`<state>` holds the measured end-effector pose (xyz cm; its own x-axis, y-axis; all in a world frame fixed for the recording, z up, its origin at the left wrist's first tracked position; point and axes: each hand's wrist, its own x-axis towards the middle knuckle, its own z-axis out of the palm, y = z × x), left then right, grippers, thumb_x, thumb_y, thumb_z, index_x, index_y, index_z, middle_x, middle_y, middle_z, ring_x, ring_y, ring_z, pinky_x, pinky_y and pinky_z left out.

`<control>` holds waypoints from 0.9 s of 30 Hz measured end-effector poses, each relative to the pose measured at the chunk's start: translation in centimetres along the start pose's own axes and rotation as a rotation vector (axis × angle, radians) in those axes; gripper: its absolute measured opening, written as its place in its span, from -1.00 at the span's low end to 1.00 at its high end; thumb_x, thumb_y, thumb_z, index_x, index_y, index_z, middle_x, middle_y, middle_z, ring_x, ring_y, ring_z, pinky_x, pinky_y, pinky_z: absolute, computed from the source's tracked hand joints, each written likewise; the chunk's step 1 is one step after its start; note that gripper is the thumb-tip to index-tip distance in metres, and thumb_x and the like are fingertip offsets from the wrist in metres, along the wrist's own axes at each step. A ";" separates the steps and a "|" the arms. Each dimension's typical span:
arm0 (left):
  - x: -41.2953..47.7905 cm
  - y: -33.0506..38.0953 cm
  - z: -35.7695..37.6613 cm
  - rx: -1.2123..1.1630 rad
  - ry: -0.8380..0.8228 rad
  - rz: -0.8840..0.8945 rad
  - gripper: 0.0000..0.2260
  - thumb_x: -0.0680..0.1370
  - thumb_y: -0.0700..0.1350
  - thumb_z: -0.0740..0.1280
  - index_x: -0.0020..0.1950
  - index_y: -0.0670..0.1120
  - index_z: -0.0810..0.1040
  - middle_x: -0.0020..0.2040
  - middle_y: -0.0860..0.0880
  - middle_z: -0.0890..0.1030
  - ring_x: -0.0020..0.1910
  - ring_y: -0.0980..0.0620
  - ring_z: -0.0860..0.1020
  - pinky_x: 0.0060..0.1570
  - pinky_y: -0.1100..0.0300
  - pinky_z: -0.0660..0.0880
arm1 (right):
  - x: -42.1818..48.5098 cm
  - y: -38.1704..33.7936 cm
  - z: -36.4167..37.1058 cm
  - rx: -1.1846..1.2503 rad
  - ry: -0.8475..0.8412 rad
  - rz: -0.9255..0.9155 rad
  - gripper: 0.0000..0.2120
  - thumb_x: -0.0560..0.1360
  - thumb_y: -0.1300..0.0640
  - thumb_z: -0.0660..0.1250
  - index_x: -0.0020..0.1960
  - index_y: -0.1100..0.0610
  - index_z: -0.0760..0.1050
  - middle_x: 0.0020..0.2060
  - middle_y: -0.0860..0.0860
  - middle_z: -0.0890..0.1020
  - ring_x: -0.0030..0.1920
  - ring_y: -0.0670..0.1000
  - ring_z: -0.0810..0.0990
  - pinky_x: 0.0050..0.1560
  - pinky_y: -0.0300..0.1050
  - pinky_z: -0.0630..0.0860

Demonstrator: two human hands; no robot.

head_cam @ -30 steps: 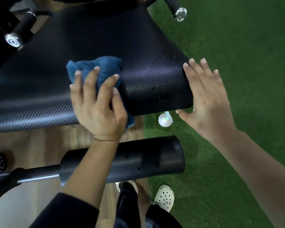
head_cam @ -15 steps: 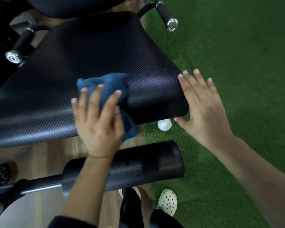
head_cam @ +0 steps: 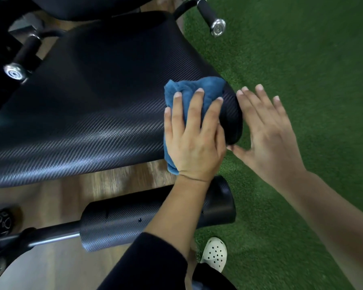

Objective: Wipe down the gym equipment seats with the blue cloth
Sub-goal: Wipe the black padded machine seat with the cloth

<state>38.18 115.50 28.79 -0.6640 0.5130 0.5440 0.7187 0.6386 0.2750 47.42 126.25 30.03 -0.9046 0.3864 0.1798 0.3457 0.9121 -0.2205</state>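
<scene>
"Sliding to the right, is it, the blue cloth (head_cam: 197, 91)?" asks one.

"Yes. A second ago it lay under the fingers near the middle of the seat pad (head_cam: 92, 114)'s front edge. Now it is bunched on the pad's right front corner, its far end showing beyond the fingertips and a fold hanging off the edge beside the wrist."

"And the hand on it?"

"The left hand (head_cam: 194, 141) lies flat on the cloth, fingers fairly straight and fanned, pressing rather than gripping. The right hand (head_cam: 268, 135) is just to the right of those fingers, off the corner, spread wide and holding nothing. It is blurred, and its thumb tip comes close to the corner's underside — whether it touches I cannot tell."

"What does the shift mean for the job?"

"The droplets that speckled that corner are now under the cloth, so I judge the near strip of this seat is wiped about to its end. The stretch beyond the fingertips, toward the chrome-capped handle (head_cam: 212, 17), likely remains — as does the roller pad (head_cam: 155, 218) below the wrist."

"Around them?"

"Green turf (head_cam: 302, 59) right of the right hand, wooden floor (head_cam: 113, 178) left of the forearm."
</scene>
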 end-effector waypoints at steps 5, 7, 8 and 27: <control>-0.8 -5.2 -2.6 0.017 -0.071 0.073 -0.68 0.55 -0.09 0.18 0.26 -0.04 0.57 0.29 -0.17 0.52 0.32 -0.28 0.41 0.32 -0.19 0.28 | -0.2 -0.2 -0.2 -0.004 -0.013 -0.015 -0.10 0.29 0.07 0.56 0.49 0.28 0.20 0.45 0.14 0.32 0.51 0.16 0.16 0.48 0.20 0.11; -1.1 -8.7 -4.1 0.059 -0.013 -0.004 -0.70 0.57 -0.13 0.18 0.24 -0.07 0.58 0.27 -0.19 0.52 0.29 -0.30 0.42 0.31 -0.18 0.30 | -0.2 -0.2 -0.2 -0.008 -0.025 -0.019 -0.11 0.30 0.07 0.55 0.49 0.27 0.19 0.45 0.14 0.32 0.51 0.16 0.15 0.48 0.22 0.11; -1.1 -10.0 -4.6 0.071 0.008 -0.036 -0.72 0.57 -0.15 0.20 0.22 -0.08 0.59 0.26 -0.20 0.52 0.27 -0.31 0.44 0.28 -0.19 0.33 | -0.3 -0.2 -0.3 -0.010 -0.029 -0.019 -0.11 0.31 0.07 0.54 0.49 0.27 0.19 0.45 0.13 0.31 0.51 0.16 0.15 0.48 0.22 0.12; 13.3 -3.5 3.1 -0.201 -0.725 0.219 -0.67 0.60 -0.02 0.11 0.31 0.11 0.51 0.41 0.03 0.40 0.40 -0.04 0.29 0.35 0.18 0.15 | -0.8 -0.2 -0.9 -0.001 -0.069 0.027 -0.19 0.39 0.13 0.49 0.51 0.23 0.17 0.48 0.10 0.28 0.52 0.15 0.13 0.50 0.18 0.06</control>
<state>26.17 121.89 32.63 -0.4219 0.9060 -0.0323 0.8265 0.3991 0.3970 48.29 125.90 30.76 -0.9101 0.4002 0.1073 0.3702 0.9017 -0.2231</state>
